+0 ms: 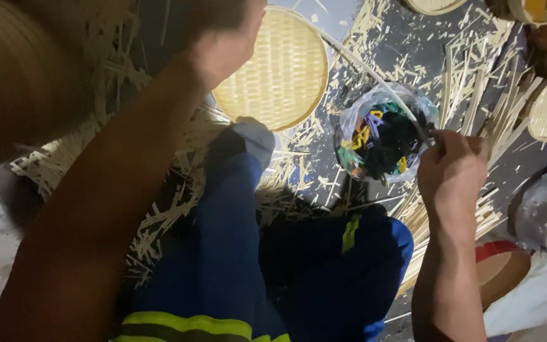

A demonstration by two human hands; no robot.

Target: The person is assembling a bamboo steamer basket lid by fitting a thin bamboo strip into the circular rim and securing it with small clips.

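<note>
My right hand (452, 166) pinches one end of a thin bamboo strip (375, 75), just beside the clear bag of coloured clips (382, 140) on the floor. My left hand (226, 38) is raised near the round woven tray (273, 68); I cannot tell its grip. The strip arcs long and could snag the bag's rim, tip it, or spring from my pinch.

1 head view, steeply downward, close over knees (267, 253) and floor (413, 50)

A thin pale bamboo strip (375, 76) – bent in a long arc – runs above a round woven tray (273, 69) lying flat
</note>
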